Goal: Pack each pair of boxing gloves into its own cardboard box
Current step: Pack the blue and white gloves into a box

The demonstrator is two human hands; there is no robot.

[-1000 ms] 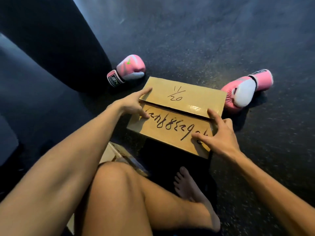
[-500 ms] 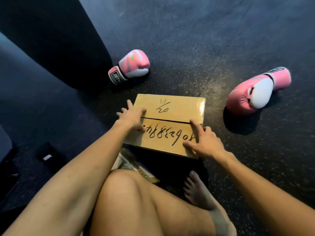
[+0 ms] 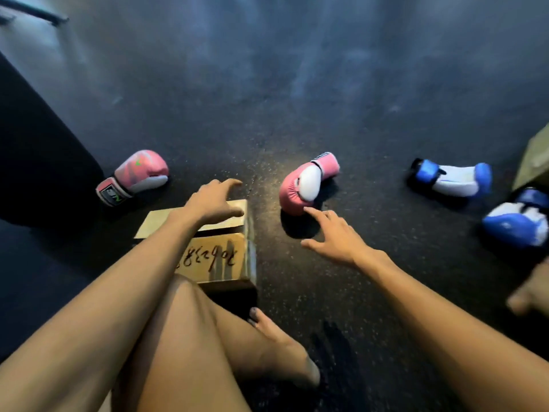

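The cardboard box [image 3: 221, 260] sits on the dark floor [image 3: 297, 99] just beyond the person's knee, flaps folded down. The left hand [image 3: 212, 202] lies over its far flap with straight fingers, grasping nothing. From the box, one pink glove [image 3: 139, 173] lies at 10 o'clock and the other pink glove [image 3: 306, 185] at 1 o'clock, with the empty, spread-fingered right hand [image 3: 335, 236] just beside it, while the far blue glove [image 3: 451, 179] and near blue glove [image 3: 517, 223] lie towards 3 o'clock.

Right hand [image 3: 335, 236] off box [image 3: 219, 260], now beside pink glove [image 3: 306, 185]; left hand [image 3: 214, 200] shifted rightward.
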